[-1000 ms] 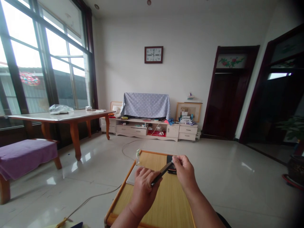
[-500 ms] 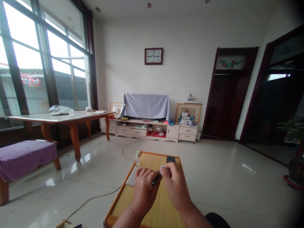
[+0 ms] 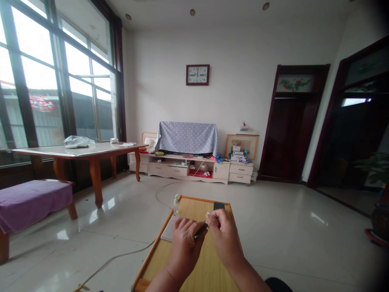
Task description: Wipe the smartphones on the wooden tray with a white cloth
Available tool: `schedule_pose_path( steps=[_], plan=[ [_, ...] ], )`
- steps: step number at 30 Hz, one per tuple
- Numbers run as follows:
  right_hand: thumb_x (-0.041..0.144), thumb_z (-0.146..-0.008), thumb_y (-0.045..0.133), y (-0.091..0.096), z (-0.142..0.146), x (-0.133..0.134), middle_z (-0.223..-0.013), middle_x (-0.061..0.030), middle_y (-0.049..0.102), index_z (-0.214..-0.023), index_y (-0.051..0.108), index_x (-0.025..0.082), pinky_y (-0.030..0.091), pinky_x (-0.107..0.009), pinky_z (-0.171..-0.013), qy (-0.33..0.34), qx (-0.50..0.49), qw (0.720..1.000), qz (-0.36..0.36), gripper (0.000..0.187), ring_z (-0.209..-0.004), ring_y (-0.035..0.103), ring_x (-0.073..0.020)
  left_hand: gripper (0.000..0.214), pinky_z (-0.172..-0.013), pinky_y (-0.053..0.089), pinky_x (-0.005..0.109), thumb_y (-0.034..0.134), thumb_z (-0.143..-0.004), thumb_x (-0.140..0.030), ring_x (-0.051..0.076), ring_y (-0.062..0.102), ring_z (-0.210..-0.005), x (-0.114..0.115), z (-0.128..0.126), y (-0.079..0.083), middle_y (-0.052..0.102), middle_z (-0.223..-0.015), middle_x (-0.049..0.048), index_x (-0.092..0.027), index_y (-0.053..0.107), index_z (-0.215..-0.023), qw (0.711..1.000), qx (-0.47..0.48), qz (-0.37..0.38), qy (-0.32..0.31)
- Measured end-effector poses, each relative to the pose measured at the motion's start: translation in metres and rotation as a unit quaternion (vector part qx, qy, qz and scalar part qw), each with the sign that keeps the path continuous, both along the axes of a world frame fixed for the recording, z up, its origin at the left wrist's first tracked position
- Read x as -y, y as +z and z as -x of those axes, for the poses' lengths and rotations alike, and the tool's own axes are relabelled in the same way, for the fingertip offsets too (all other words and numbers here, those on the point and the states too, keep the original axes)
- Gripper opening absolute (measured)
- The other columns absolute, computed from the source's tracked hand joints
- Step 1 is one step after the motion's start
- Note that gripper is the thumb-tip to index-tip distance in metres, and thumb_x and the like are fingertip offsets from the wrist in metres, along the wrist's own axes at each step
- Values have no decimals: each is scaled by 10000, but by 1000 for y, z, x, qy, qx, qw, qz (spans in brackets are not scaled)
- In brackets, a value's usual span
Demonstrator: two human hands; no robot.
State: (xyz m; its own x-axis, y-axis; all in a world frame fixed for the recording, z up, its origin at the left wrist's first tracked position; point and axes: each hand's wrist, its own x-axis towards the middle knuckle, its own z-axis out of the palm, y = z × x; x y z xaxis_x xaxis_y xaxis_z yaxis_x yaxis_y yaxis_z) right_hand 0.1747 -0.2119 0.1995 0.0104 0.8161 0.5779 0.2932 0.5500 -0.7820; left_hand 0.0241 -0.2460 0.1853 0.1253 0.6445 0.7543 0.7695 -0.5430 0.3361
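Above the wooden table (image 3: 209,259), my left hand (image 3: 186,239) is wrapped round a slim dark object (image 3: 200,231) whose exact kind I cannot make out. My right hand (image 3: 223,229) is closed at the object's far end, pinching a small white piece (image 3: 208,216), perhaps tissue or cloth, against it. Beyond my left hand, a white flat item (image 3: 167,232) lies partly hidden on the table. A small clear bottle with a pale green top (image 3: 176,203) stands at the far left corner. Past my right hand lies a dark flat thing (image 3: 219,207).
A cable (image 3: 121,253) runs over the tiled floor left of the table. Further left are a bench with a purple cloth (image 3: 36,200) and a larger table (image 3: 91,151). A white TV cabinet (image 3: 170,169) stands by the wall. A potted plant (image 3: 377,170) is at right.
The view has tilted up slightly, so the room sits a little lower. Both hands keep nearly the same hold, with only a slight shift of the right fingers.
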Motion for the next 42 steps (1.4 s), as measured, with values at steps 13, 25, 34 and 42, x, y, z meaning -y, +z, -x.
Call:
schedule_pose_path(
  steps=[13,25,34,42],
  plan=[
    [677,-878,556,7,-31,-31,-675,-6,622,-830,620,228,429,-287,-545,-65,-36,997,7,456,-591,523,-175,149,-855,391,374,545,-974,-304,186,559,-829,1,0,4,657,-846,14,-266,652,-1070,999,13,5,-35],
    [403,-973,544,12,-21,10,-959,-38,682,-1025,687,251,494,-302,-796,105,99,989,-28,215,-886,641,-200,154,-809,383,342,534,-978,-328,173,549,-785,-8,-2,5,642,-788,5,-249,664,-956,998,11,51,-20],
    [311,-910,623,12,-41,0,-998,-31,664,-1006,739,308,485,-318,-803,81,198,976,-45,151,-909,626,-208,225,-784,390,308,571,-950,-387,152,562,-749,-7,3,18,663,-753,-22,-236,654,-806,987,18,137,-79],
    [338,-915,611,4,-45,-3,-892,-6,673,-941,724,270,448,-315,-784,147,187,971,23,134,-882,599,-206,308,-618,353,248,662,-856,-466,116,486,-652,-9,9,17,565,-657,-39,-194,630,-714,952,115,241,-151]
  ],
)
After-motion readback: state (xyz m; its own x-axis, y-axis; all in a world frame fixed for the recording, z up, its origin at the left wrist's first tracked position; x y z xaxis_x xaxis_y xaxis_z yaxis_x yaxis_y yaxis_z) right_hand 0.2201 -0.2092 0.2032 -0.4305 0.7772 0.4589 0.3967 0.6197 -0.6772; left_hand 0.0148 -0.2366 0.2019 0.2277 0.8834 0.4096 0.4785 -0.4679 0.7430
